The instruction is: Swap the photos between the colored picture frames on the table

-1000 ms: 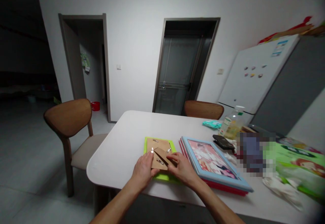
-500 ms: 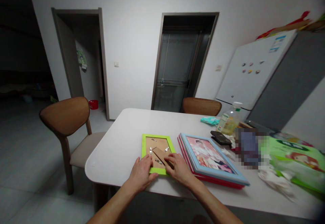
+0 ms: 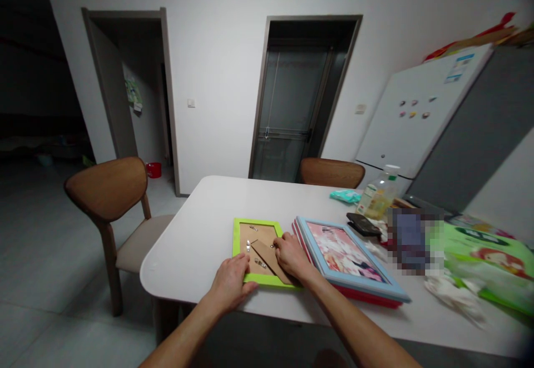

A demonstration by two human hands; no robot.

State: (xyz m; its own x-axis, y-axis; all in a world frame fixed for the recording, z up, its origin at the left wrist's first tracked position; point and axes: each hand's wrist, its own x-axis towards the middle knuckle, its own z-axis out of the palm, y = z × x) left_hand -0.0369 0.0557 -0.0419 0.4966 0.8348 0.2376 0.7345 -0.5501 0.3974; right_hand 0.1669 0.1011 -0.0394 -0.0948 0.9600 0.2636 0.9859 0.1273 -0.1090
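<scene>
A lime-green picture frame [image 3: 236, 240] lies face down on the white table, its brown backing board [image 3: 261, 231] showing with small metal clips. A brown stand flap [image 3: 267, 254] lies slanted across the backing. My left hand [image 3: 231, 281] rests at the frame's lower left corner, fingers on the edge and thumb apart. My right hand [image 3: 293, 255] has its fingers bent together at the right side of the backing, over a metal clip that they mostly hide. Just right of it, a light blue frame with a pink picture [image 3: 346, 248] lies on red frames [image 3: 367, 295].
Behind the stack are a black wallet-like item [image 3: 362, 225], a bottle of yellow liquid [image 3: 379, 192] and a teal packet [image 3: 345, 196]. Green packaging [image 3: 488, 256] and crumpled tissue [image 3: 454, 298] lie at the right. Wooden chairs [image 3: 108, 187] stand left of and behind the table [image 3: 187, 234].
My right hand has moved up and right from the stand flap to the clip at the right side, uncovering more of the flap. My left hand stays at the corner.
</scene>
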